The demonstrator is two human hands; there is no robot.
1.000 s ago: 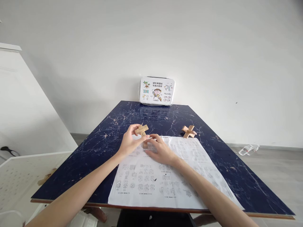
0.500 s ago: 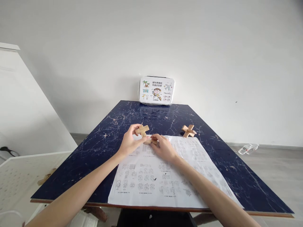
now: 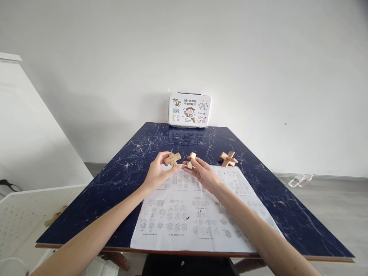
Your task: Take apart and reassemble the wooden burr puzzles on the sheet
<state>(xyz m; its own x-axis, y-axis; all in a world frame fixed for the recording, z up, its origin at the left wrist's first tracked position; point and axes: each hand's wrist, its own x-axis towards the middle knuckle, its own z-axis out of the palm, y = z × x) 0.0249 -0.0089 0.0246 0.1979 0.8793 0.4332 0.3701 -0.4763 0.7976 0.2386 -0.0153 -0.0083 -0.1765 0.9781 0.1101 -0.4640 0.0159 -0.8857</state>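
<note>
L hand [image 3: 156, 169] has the wooden cross [image 3: 173, 158] pinched btwn thumb & fingers, grip closed to abt the cross's thickness; R hand [image 3: 205, 173] has a notched block [image 3: 192, 155] btwn thumb & fingertips, likewise closed down to the wood. Both pcs sit near the far edge of the printed sheet [image 3: 178, 216], on the blue tabletop [image 3: 120, 184], cross to the left, block just right of it, w/ a small gap, not touching. Step in hand looks like sizing up the block vs the cross. To do it well: hold L steady, thumb low on the cross, so its bars don't slip apart; can't tell how tight they fit. Turn the block in R fingertips only, till its cutaway (looks mid-length, partly hidden by fingers) faces the matching gap, then bring it in straight, no twist. Light push only; if it binds, back off & re-check orientation rather than force it. Fingers should stay clear of the mating faces. Sheet lies right below for ref, tho its drawings are too small to read here. Finished-looking wooden star [image 3: 229, 158] sits apart, at right by the sheet's far corner; best leave it alone.
</note>
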